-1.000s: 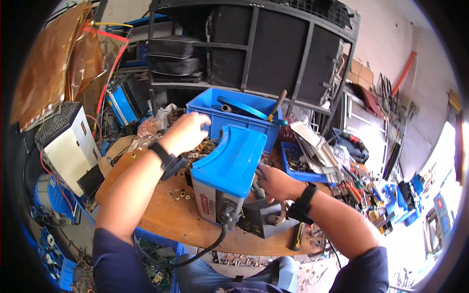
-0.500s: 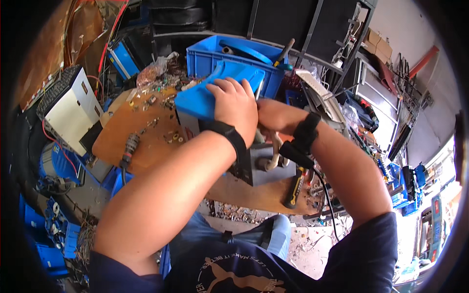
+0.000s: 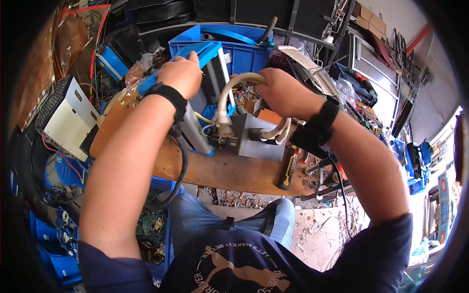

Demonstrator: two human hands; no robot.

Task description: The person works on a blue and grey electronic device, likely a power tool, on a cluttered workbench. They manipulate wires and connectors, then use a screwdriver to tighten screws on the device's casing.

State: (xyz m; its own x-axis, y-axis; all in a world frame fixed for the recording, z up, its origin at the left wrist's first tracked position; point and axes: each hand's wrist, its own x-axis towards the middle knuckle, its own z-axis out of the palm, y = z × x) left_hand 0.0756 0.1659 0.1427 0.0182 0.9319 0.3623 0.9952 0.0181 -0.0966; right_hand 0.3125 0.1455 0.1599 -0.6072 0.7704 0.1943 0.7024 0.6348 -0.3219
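Case (image 3: 211, 80) is topped by left hand (image 3: 180, 77), likely so it's kept from tipping (finger closure can't be told). Beige cable (image 3: 233, 84) is clenched in right hand (image 3: 287, 93), apparently lifted for clearance over grey box (image 3: 261, 145) below.

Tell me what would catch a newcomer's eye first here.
The right hand grips a thick beige cable arching above the wooden workbench. Left of it, the left hand lies on a blue-topped casing. A large blue crate stands behind.
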